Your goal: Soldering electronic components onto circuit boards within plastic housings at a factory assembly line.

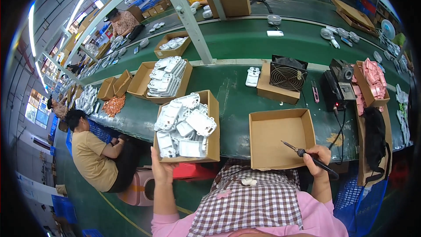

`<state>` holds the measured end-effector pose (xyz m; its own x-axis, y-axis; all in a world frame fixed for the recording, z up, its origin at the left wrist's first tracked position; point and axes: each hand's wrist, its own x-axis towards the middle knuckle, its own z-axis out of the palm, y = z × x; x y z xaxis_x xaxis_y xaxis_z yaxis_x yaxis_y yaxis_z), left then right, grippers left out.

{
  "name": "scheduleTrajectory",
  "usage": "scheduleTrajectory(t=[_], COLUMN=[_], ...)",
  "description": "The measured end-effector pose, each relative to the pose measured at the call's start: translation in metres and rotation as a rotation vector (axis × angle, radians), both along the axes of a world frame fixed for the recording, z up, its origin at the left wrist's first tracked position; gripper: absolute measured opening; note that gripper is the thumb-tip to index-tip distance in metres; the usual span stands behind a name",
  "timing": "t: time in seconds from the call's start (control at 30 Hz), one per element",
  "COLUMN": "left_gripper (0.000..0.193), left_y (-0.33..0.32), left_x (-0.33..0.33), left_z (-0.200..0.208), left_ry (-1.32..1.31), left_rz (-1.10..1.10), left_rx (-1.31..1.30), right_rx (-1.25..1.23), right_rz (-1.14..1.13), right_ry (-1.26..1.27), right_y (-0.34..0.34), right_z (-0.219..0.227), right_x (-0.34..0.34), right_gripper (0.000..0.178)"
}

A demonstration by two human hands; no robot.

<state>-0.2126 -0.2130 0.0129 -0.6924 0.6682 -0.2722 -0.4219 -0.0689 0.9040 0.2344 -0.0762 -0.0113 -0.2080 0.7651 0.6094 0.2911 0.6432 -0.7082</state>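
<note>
My left hand (161,169) grips the near edge of a cardboard box (213,125) piled with white plastic housings (184,125). My right hand (318,158) holds a soldering iron (302,152) by its black handle, its metal tip pointing up-left over an empty cardboard box (280,138). Both boxes sit at the near edge of the green workbench (232,96). A small white part (248,181) lies on my checked apron (254,202).
A small fan in a box (287,77), a black soldering station (335,90) and a box of pink parts (372,79) stand to the right. More boxes of white housings (166,77) lie further left. A person in a tan shirt (94,153) sits at my left; others work beyond the conveyor.
</note>
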Motion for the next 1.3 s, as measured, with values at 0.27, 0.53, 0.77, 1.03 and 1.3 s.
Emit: scheduleTrajectory(t=[0.27,0.53,0.77,1.03,1.3], left_gripper=[0.067,0.075,0.069,0.070,0.038], left_y=[0.017,0.045,0.090,0.156,0.167], left_x=[0.028,0.019,0.037,0.071,0.060], left_z=[-0.050,-0.039,-0.042,-0.051,-0.010], left_ry=[0.083,0.096,0.041,-0.225,0.000], left_rz=[0.056,-0.399,-0.659,-0.611,-0.999], left_rx=[-0.100,-0.396,-0.433,-0.153,-0.243], right_rx=[-0.002,-0.044,-0.067,-0.096,-0.093], right_rz=[-0.018,0.017,0.024,0.019,-0.002], right_ry=[0.035,0.105,0.199,0.272,0.261], right_y=[-0.007,-0.003,0.003,0.007,0.013], right_z=[0.001,-0.008,-0.016,-0.021,-0.019], right_x=[0.016,0.022,0.023,0.023,0.015], right_gripper=[0.018,0.017,0.018,0.019,0.020])
